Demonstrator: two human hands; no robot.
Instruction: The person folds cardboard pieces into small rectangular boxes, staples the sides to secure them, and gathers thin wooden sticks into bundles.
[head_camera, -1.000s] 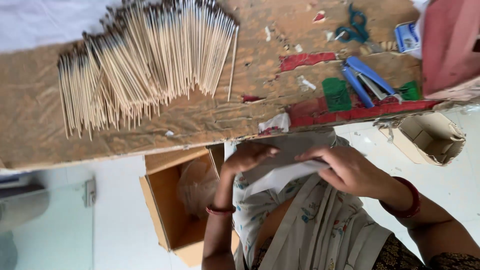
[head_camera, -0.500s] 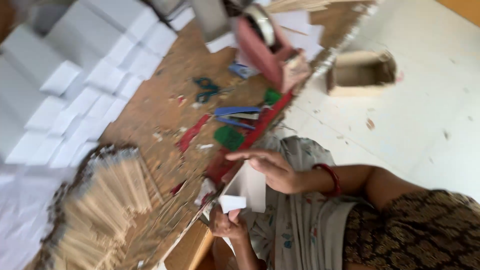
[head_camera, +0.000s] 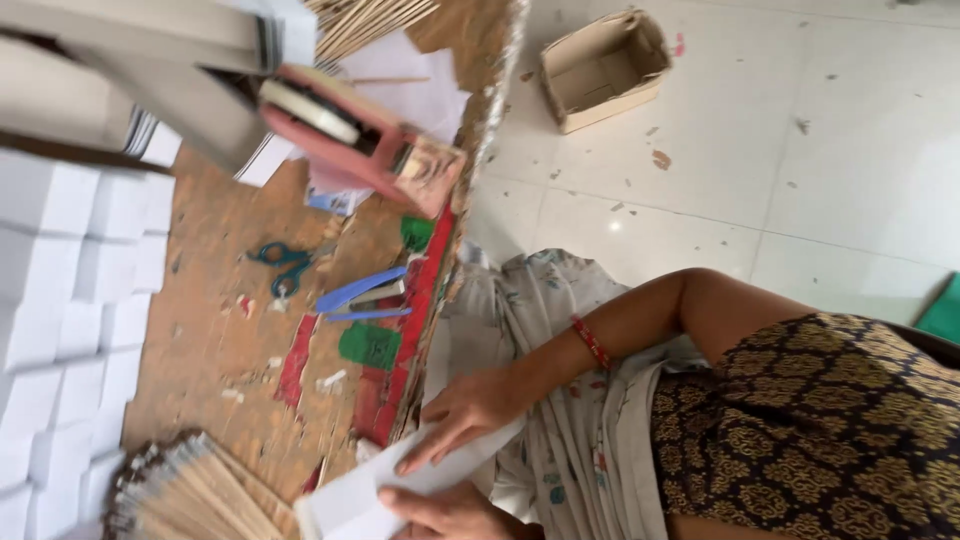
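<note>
Here we are at the bottom of the frame, low centre: the white folded paper sheet (head_camera: 352, 503) sits at the edge of the brown scuffed worktop (head_camera: 215, 335), just beside the fanned bundle of thin pale wooden sticks (head_camera: 200, 495) at lower left. The right hand (head_camera: 470, 410) lies on it released, fingers spread flat and pressing down. The left hand (head_camera: 450, 512) touches the sheet from beneath, but the frame cuts it off, so I cannot tell whether it clamps the paper or only props it.

By my reading, this is the creasing or flattening of the sheet. The next move calls for a steady press along the fold while the lower hand keeps the edge from sliding.

Further up the worktop lie the blue-handled scissors (head_camera: 280, 265) and the blue stapler (head_camera: 365, 297), with the pink tape dispenser (head_camera: 360, 135) above. Stacked white boxes (head_camera: 70, 300) line the left edge.

Against half a second ago, the paper stood more upright between the hands and now lies flatter under the right fingers. The view has swung, so the sticks show only as a corner.
</note>
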